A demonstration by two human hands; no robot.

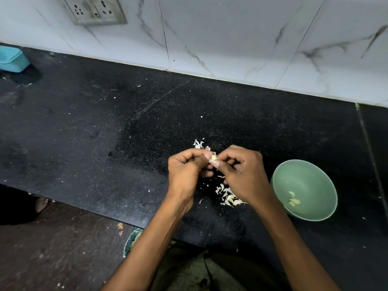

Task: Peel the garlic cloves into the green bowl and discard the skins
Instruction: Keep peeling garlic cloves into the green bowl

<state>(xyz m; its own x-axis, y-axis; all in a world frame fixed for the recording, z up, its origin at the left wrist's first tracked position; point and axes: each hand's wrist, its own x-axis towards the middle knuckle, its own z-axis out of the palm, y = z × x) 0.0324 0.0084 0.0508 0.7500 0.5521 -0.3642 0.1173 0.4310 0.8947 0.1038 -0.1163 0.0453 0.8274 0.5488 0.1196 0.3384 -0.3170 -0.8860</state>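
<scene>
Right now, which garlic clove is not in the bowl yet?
The garlic clove pinched between the fingers of the left hand and right hand above the counter. The other cloves lie in the green bowl.

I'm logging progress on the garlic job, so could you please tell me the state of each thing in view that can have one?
garlic clove: partly peeled, pinched between both hands
left hand: pinching the clove
right hand: pinching the clove
green bowl: upright, a few peeled cloves inside
skins: loose pile on the counter, not discarded
blue box: lid on
bin: open, mostly hidden
</scene>
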